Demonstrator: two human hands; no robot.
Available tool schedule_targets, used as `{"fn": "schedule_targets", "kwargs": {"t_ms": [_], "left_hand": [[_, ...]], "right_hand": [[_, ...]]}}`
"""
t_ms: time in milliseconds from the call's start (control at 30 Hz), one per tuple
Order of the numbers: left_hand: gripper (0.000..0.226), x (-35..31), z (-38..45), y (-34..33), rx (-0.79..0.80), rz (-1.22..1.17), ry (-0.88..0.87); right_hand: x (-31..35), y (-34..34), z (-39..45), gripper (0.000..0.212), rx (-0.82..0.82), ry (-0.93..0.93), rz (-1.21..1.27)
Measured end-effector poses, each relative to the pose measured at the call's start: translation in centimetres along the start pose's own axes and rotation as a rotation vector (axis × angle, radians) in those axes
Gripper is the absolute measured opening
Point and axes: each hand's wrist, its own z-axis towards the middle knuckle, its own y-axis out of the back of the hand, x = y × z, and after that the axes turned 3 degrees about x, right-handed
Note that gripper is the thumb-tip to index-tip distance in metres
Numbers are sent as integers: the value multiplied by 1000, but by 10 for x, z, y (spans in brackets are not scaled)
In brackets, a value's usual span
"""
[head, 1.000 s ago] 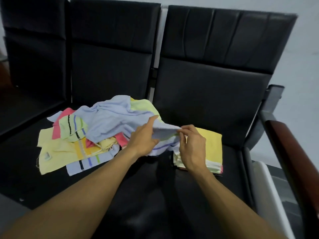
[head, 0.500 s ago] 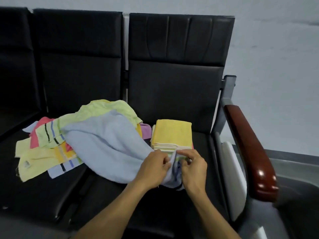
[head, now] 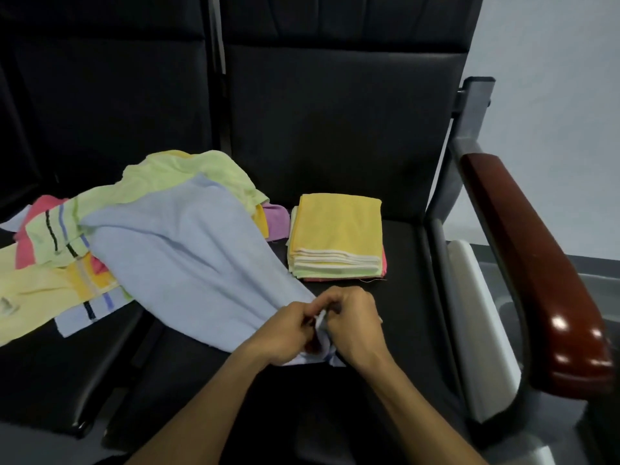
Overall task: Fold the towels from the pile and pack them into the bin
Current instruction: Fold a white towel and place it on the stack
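A light blue towel [head: 188,263] is lying spread and rumpled across the seat, stretching from the loose pile [head: 67,250] down to its near corner, which is being pinched from both sides. It is draping over part of the pile, a jumble of pale green, pink, yellow and striped towels sitting unfolded to its left, with a purple one peeking out behind. Just beside the pile on the right, apart from the blue towel, a folded stack [head: 337,243] is resting squarely, a yellow towel lying on top.

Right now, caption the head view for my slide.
Both hands pinch a light blue terry towel's corner beside a folded stack.
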Motion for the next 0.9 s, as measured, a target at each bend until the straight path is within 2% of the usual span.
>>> {"fn": "schedule_targets", "kwargs": {"t_ms": [133, 233, 300, 367, 500, 600, 700, 767, 800, 900], "left_hand": [[14, 7, 2, 9, -165, 21, -74], [20, 3, 0, 16, -353, 0, -117], [26, 1, -3, 18, -432, 32, -133], [31, 3, -5, 19, -467, 44, -116], [36, 11, -4, 28, -590, 94, -17], [34, 13, -5, 29, -597, 122, 52], [26, 15, -5, 29, -563, 164, 101], [26, 17, -4, 27, -512, 181, 120], [26, 17, -3, 26, -475, 196, 104], [30, 14, -2, 19, -452, 226, -9]], "right_hand": [[1, 0, 3, 38, 14, 53, -62], [-15, 3, 10, 40, 60, 2, -122], [-20, 6, 11, 28, 116, -95, -91], [-19, 10, 13, 8, 112, -139, -106], [-12, 23, 14, 28, 17, -141, -4], [-6, 26, 12, 27, -15, -192, 359], [2, 26, 12, 15, -34, -260, 787], [2, 26, 13, 11, -68, -287, 917], [0, 27, 15, 12, -88, -267, 886], [-6, 26, 15, 24, -122, -124, 480]]}}
